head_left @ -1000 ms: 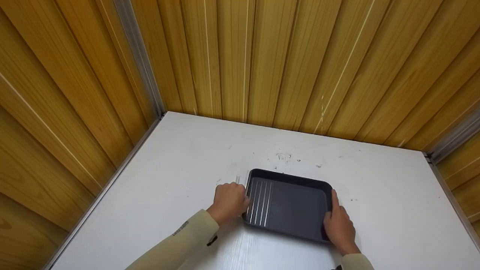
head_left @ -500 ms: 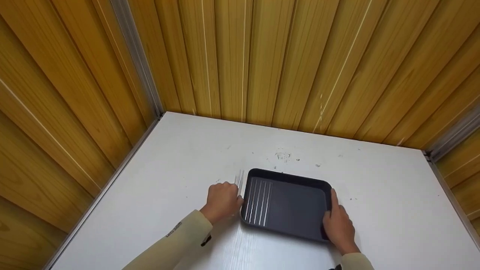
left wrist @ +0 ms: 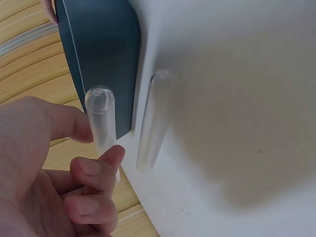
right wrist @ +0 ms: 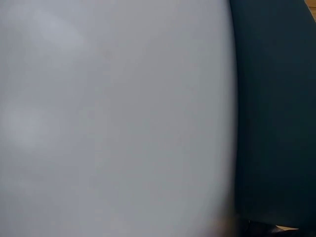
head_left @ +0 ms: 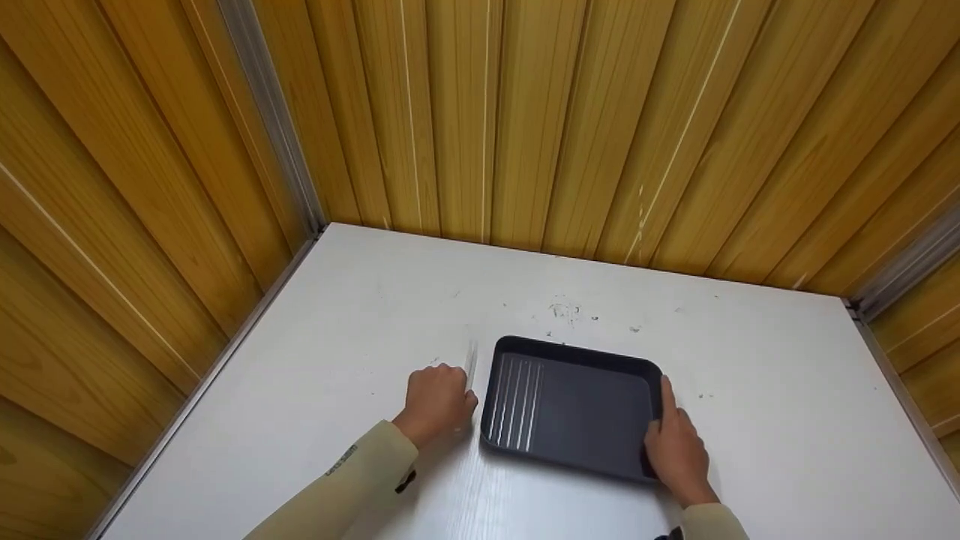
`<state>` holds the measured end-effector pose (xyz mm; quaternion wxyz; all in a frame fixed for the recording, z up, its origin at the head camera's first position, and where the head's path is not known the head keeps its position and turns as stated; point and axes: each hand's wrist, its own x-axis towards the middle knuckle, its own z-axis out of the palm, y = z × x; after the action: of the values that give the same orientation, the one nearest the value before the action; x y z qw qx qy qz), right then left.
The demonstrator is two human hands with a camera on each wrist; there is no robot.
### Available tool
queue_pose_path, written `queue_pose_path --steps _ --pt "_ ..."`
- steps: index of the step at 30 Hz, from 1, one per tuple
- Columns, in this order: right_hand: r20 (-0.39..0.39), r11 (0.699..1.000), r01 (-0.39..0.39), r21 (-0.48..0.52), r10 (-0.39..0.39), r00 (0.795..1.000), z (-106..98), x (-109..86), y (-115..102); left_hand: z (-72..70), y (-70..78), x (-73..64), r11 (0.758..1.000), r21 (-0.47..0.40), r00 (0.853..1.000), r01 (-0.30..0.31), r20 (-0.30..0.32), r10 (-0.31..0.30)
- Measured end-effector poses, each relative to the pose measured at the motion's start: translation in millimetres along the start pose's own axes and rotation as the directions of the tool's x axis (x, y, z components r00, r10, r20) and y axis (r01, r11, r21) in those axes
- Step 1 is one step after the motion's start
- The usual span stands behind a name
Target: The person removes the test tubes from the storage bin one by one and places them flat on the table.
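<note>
A dark grey rectangular tray lies on the white table. Along its left end, several shiny clear strips, seemingly tubes, lie side by side. My left hand is just left of the tray, apart from it. In the left wrist view, its thumb and fingers pinch a clear round-ended test tube. Beside that is a second, fainter tube shape against the table; I cannot tell whether it is another tube or a reflection. My right hand grips the tray's right wall, its thumb over the rim.
Yellow wood-look panels wall the table at the back and sides, with metal strips in the corners. Small dark marks dot the tabletop behind the tray. The right wrist view holds mostly blurred tabletop and the tray's outer wall.
My left hand has moved left, from the tray's left rim to a little beside it, with the clear tube. The right hand has stayed on the tray, which has barely moved.
</note>
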<state>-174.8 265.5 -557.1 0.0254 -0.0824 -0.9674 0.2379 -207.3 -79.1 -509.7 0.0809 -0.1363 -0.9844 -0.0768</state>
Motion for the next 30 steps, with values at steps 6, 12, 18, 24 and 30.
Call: queue_pose_path --steps 6,12,18,24,30 --pt "0.001 1.000 -0.001 0.004 0.001 1.000 0 0.7 0 5.1 -3.8 1.7 0.999 -0.028 0.999 0.030 0.039 -0.029" --pt "0.004 1.000 -0.012 0.001 0.012 1.000 0 0.6 -1 8.7 -6.9 2.8 0.998 -0.032 0.997 0.049 0.060 -0.047" --pt "-0.003 1.000 -0.006 0.001 0.006 1.000 0 -0.2 -1 9.7 -8.1 1.9 0.998 -0.029 0.995 0.063 0.082 -0.060" --pt "-0.007 1.000 -0.002 0.004 0.002 1.000 0 -0.4 -1 13.1 -9.6 1.2 0.998 -0.025 0.996 0.057 0.064 -0.055" --pt "-0.006 1.000 0.011 0.006 -0.011 1.000 -1 -0.8 0 18.0 -12.9 0.0 0.999 -0.012 0.999 0.031 0.025 -0.031"
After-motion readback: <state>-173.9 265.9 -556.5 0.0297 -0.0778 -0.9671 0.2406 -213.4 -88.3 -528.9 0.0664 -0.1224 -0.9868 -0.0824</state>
